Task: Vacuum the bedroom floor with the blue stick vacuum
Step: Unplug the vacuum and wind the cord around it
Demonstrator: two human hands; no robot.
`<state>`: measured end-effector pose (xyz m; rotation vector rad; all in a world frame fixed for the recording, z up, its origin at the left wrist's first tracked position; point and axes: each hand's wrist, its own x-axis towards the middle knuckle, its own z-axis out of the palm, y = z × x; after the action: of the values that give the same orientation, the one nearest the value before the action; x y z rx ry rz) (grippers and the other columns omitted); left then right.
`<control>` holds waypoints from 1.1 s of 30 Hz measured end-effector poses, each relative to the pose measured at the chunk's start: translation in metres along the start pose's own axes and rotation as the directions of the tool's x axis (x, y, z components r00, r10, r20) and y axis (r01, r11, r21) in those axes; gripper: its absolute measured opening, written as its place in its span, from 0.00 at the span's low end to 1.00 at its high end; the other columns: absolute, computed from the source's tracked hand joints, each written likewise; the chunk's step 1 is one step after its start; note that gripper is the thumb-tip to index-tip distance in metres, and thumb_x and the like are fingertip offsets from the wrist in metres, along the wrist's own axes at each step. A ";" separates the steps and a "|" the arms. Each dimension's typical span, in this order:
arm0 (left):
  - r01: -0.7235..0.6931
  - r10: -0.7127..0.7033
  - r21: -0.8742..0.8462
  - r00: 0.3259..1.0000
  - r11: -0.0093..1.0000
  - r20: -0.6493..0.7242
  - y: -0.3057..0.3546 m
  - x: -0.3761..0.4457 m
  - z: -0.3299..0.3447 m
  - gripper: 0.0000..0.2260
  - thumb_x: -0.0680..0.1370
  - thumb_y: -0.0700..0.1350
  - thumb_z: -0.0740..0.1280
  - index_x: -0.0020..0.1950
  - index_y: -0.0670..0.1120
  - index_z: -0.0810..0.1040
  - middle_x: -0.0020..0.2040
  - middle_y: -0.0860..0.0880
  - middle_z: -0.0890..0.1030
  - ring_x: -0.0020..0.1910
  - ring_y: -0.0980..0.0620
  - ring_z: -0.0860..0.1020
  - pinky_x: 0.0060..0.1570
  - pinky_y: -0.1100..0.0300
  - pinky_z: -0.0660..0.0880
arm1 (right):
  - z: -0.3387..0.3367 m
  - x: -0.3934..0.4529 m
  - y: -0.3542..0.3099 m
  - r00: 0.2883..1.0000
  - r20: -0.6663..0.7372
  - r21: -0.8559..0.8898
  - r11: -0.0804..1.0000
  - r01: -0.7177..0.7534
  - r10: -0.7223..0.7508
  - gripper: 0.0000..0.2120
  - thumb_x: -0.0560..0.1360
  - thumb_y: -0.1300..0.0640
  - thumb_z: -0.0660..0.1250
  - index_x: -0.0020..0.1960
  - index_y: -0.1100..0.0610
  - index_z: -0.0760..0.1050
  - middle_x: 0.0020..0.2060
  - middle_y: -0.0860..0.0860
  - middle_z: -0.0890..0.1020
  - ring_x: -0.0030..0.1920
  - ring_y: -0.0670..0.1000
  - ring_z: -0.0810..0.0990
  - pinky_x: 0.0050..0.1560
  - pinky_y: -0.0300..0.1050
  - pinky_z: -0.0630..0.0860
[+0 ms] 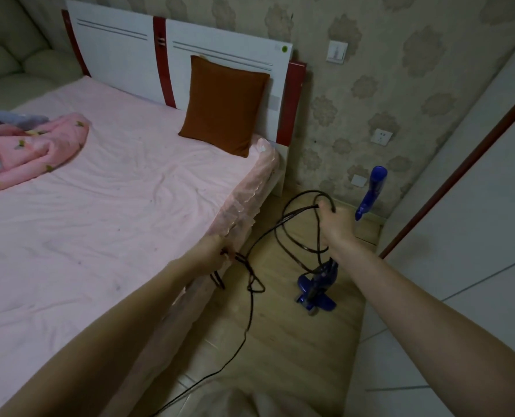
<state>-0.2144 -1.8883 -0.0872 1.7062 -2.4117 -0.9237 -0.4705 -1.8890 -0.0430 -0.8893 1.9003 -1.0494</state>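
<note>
Cord (251, 284) loops across floor strip (280, 341) beside bed (99, 206)

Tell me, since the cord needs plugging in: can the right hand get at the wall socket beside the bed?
Probably yes: the right hand grips cord loops, but nothing stands between it and the socket.

The blue stick vacuum (316, 284) stood upright on the wooden floor (280, 341) right of the bed, its black cord (295, 236) looped and trailing toward the near edge.
</note>
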 end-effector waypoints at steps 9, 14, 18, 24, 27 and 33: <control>0.260 -0.184 -0.520 0.964 0.813 0.194 0.008 -0.009 -0.013 0.11 0.79 0.41 0.66 0.54 0.33 0.81 0.43 0.41 0.78 0.32 0.56 0.73 0.34 0.67 0.73 | 0.025 -0.015 0.019 0.996 0.061 -0.189 0.979 0.073 -0.063 0.17 0.83 0.50 0.55 0.44 0.57 0.77 0.42 0.53 0.81 0.44 0.52 0.80 0.48 0.49 0.78; 0.310 -0.197 -0.591 0.948 0.745 0.250 0.006 -0.012 -0.028 0.24 0.74 0.52 0.72 0.56 0.31 0.78 0.37 0.46 0.70 0.32 0.54 0.66 0.33 0.62 0.66 | 0.048 -0.022 0.035 0.993 0.107 -0.189 0.981 -0.034 0.054 0.17 0.83 0.51 0.56 0.45 0.60 0.77 0.43 0.56 0.82 0.42 0.51 0.79 0.43 0.45 0.74; 0.267 -0.208 -0.690 0.963 0.672 0.170 0.009 -0.014 -0.032 0.17 0.80 0.43 0.65 0.56 0.27 0.76 0.32 0.48 0.65 0.27 0.56 0.63 0.27 0.66 0.65 | 0.055 -0.042 0.033 0.956 0.291 -0.169 0.982 0.080 -0.028 0.20 0.80 0.46 0.62 0.37 0.59 0.78 0.33 0.52 0.83 0.37 0.48 0.79 0.39 0.43 0.69; 0.221 -0.221 -0.714 0.971 0.664 0.094 0.013 -0.018 -0.030 0.14 0.81 0.45 0.63 0.52 0.32 0.77 0.31 0.47 0.67 0.26 0.56 0.64 0.27 0.65 0.64 | 0.059 -0.061 0.024 0.877 0.466 0.010 0.992 0.127 -0.117 0.08 0.72 0.57 0.75 0.39 0.60 0.79 0.28 0.44 0.79 0.25 0.36 0.76 0.25 0.27 0.67; 0.194 -0.165 -0.708 0.980 0.679 0.110 0.020 -0.018 -0.025 0.13 0.82 0.46 0.62 0.51 0.35 0.77 0.34 0.47 0.72 0.28 0.57 0.67 0.30 0.65 0.66 | 0.063 -0.061 0.019 0.862 0.486 0.010 0.987 0.160 -0.144 0.05 0.69 0.62 0.76 0.43 0.61 0.81 0.36 0.49 0.82 0.30 0.34 0.79 0.28 0.25 0.70; 0.029 -0.069 -0.655 0.997 0.755 -0.035 0.032 -0.018 -0.024 0.07 0.80 0.43 0.65 0.45 0.40 0.78 0.46 0.41 0.81 0.40 0.55 0.77 0.42 0.65 0.73 | 0.067 -0.055 0.016 0.873 0.450 -0.019 0.975 0.222 -0.190 0.09 0.70 0.61 0.75 0.44 0.67 0.81 0.37 0.56 0.84 0.36 0.45 0.81 0.30 0.29 0.74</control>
<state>-0.2253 -1.8761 -0.0460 1.4779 -1.6808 -1.4760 -0.3910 -1.8590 -0.0655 -1.2767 1.4840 -0.8113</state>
